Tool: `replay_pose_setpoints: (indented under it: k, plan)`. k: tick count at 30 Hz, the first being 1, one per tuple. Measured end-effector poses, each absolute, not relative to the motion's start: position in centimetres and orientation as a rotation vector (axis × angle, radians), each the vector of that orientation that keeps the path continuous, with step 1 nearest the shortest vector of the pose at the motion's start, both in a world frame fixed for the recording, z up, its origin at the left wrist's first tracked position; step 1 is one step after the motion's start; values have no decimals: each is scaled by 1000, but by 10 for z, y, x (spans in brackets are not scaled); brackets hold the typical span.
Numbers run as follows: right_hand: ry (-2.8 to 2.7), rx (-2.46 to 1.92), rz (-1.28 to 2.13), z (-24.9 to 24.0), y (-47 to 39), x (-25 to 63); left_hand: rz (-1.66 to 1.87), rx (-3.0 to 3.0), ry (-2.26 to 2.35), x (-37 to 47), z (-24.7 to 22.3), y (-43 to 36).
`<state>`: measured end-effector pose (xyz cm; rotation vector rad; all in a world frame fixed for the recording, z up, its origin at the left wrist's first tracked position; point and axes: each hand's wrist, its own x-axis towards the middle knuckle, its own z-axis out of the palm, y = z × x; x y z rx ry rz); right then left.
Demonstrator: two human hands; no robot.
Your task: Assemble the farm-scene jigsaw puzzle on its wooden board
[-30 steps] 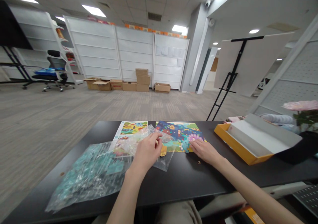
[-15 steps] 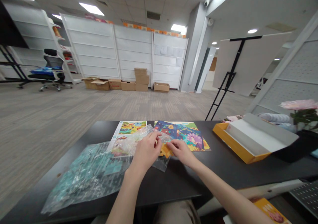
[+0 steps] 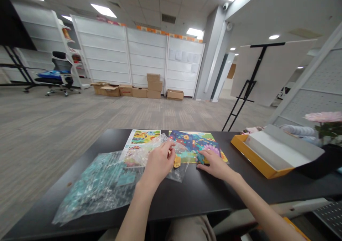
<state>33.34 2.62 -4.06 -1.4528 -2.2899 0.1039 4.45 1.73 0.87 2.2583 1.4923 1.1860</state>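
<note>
My left hand (image 3: 161,159) is closed, its fingertips pinching a clear plastic bag (image 3: 184,168) that lies over the middle of the table. Yellow pieces (image 3: 176,161), perhaps puzzle pieces, show by its fingertips. My right hand (image 3: 215,164) has its thumb and fingers apart, low over the near edge of the colourful picture sheets (image 3: 191,141). A teal patch (image 3: 200,157) shows at its fingertips; I cannot tell whether it is a loose piece or printing. Left of my left hand lies a big clear bag of teal pieces (image 3: 93,184).
A printed picture sheet (image 3: 145,137) lies partly under the plastic at the table's far side. An open yellow box (image 3: 263,159) sits on the right, beside a dark pot with pink flowers (image 3: 324,117). The black table (image 3: 192,201) ends close to my lap.
My right hand has let go of the yellow pieces and moved right, its fingers spreading over the picture sheets. My left hand stays at the plastic bag. The view has shifted slightly.
</note>
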Motion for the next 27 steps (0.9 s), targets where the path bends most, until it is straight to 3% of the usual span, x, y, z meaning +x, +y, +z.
replay_pose_setpoints:
  k: [7, 13, 23, 27]
  plan:
    - [-2453, -1422, -139, -44, 31, 342, 1180, 2254, 1504, 42, 10, 17]
    - [-1987, -1439, -110, -37, 30, 341, 1195, 2228, 1497, 41, 11, 16]
    - [-1842, -1194, 1104, -25, 35, 223, 1140, 2255, 1487, 49, 9, 17]
    - [-1822, -1108, 1171, -22, 35, 221, 1176, 2235, 1479, 45, 8, 18]
